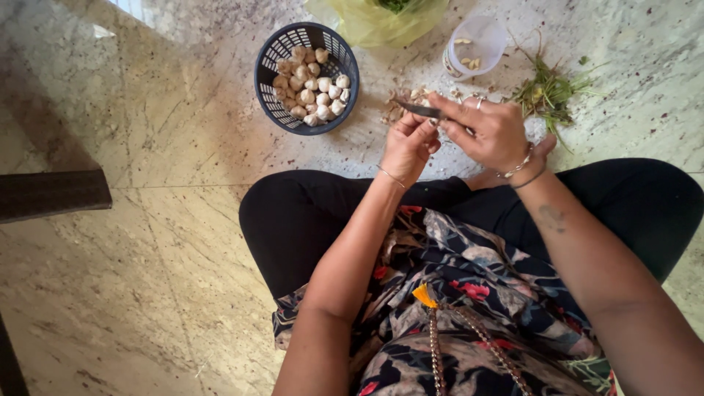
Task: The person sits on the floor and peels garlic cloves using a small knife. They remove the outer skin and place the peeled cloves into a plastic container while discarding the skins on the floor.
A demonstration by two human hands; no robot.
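Two hands meet just in front of your crossed legs, above the stone floor (147, 242). Your right hand (493, 132) is closed around a small knife (418, 110), whose dark blade runs leftward from the hand, its tip pointing toward the blue basket (270, 73). Your left hand (408, 147) sits directly below the blade, fingers pinched narrow on something small; it is too hidden to say for certain, though it is likely a garlic clove. The garlic bulbs (312, 84) lie in the basket, up and to the left of both hands, nearer the left one. Peels (400, 110) lie scattered just beyond the knife tip, and a white cup (473, 45) holding a few pieces stands farther off beside some green stems (550, 92).
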